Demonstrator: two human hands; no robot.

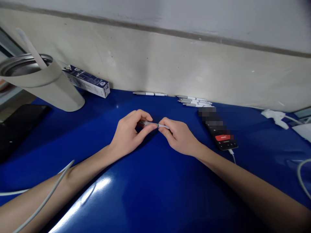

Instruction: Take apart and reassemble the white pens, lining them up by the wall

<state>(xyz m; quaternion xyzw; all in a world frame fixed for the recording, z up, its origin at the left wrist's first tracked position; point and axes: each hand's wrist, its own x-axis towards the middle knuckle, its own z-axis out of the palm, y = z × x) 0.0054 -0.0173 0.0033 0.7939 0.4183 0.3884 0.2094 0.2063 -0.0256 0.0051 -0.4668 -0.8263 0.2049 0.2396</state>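
Between my two hands is a ballpoint pen (153,124) with a grey grip and a white barrel, lying nearly level with its tip to the left. My left hand (132,131) pinches the grey grip section between thumb and fingers. At the white end, the thumb and fingers of my right hand (178,134) are closed round the barrel. Beyond my hands, one similar pen (150,94) lies along the wall. Several more white and grey pens (195,101) lie side by side to its right.
A blue table (155,191) meets a pale wall behind. At the left stand a large cream tumbler (58,87) with a straw, a carton (87,81) and a black object (24,126). On the right are a plugged-in phone (218,129) and a white adapter (274,118). A cable (48,197) crosses my left forearm.
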